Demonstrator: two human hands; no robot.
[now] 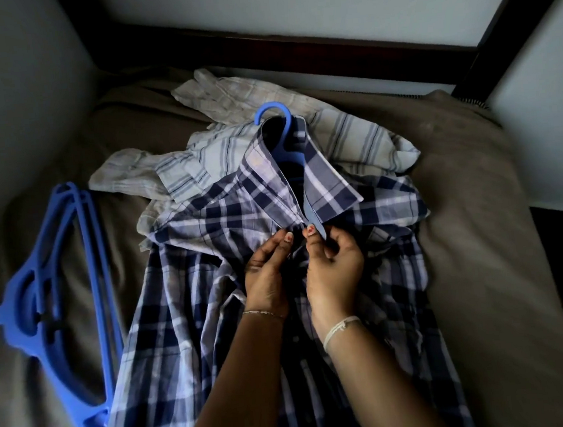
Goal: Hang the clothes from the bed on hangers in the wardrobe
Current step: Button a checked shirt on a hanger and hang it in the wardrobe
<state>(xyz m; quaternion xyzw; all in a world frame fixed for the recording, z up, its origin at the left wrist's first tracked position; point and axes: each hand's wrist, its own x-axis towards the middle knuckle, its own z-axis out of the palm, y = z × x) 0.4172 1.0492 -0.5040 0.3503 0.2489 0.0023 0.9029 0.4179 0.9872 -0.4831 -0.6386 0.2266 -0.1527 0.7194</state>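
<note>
The plaid shirt [239, 286] is showing as soft, creased woven cloth. The hangers [58, 303] are looking like smooth, matt blue plastic, and the bed [474, 229] is wearing matt brown fabric.

Pretty dim shot overall, cool bluish cast. Brightest patch is the pale wall [322, 9] behind the bed [474, 229], so light seems to come from that far side. Corners fall off dark, especially left of the bed. Wide-angle bend shows in the dark frame [292, 54] along the bed's far edge. Slightly soft, forearms nearest the camera blurriest
</note>
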